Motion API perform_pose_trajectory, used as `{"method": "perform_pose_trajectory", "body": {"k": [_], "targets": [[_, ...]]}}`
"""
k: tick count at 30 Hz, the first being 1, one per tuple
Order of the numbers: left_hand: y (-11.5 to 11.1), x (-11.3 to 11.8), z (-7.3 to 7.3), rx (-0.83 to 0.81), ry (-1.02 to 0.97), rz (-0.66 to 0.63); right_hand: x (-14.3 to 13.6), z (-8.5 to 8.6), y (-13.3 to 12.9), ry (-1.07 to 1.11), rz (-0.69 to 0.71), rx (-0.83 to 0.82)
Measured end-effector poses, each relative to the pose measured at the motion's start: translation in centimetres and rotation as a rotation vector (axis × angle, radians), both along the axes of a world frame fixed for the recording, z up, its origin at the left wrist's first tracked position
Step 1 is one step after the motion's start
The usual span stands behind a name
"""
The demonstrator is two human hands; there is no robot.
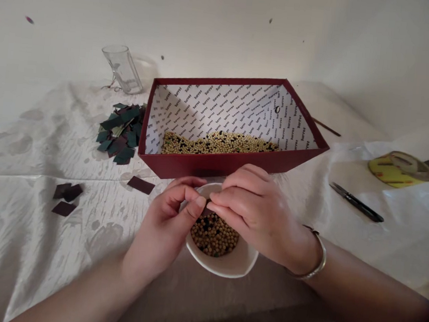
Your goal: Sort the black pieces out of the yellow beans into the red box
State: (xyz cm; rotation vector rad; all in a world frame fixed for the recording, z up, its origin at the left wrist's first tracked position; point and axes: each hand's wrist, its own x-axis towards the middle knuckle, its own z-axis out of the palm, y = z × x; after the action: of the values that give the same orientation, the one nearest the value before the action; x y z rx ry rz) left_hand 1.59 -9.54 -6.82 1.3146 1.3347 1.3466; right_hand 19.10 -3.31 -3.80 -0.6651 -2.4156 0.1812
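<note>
A white bowl holds many small tan and black beads. Over its far left rim, my left hand is closed, thumb against fingers, on something small and dark that I cannot make out. My right hand is pinched over the bowl, its fingertips nearly touching the left ones; what they hold, if anything, is hidden. Just beyond the bowl stands a dark red box, white inside with printed words, with more tan and black beads along its bottom.
Dark green and maroon pieces are heaped left of the box. Loose maroon pieces lie nearer. A clear glass stands behind the heap. At right are a black pen-like tool, a yellow-patterned container and a thin brown stick.
</note>
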Motion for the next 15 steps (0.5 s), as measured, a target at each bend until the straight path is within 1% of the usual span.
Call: {"method": "perform_pose_trajectory", "body": {"k": [3,6,10,13,15], "targets": [[-0.05,-0.13,-0.19,0.011,0.001,-0.014,0.12,0.03,0.03,-0.029,0.022,0.066],[-0.08,-0.18,-0.21,0.013,0.0,-0.011,0.23,-0.01,0.13,-0.022,-0.012,0.061],[-0.04,-0.1,-0.07,0.019,0.007,-0.019,0.37,-0.06,0.03,-0.061,0.03,0.112],[0.01,-0.05,0.0,0.014,-0.007,-0.011,0.4,-0.01,-0.03,-0.079,-0.008,0.133],[0.01,-0.02,0.01,0.007,-0.02,-0.016,0.37,0.01,-0.04,-0.081,-0.003,0.139]]}}
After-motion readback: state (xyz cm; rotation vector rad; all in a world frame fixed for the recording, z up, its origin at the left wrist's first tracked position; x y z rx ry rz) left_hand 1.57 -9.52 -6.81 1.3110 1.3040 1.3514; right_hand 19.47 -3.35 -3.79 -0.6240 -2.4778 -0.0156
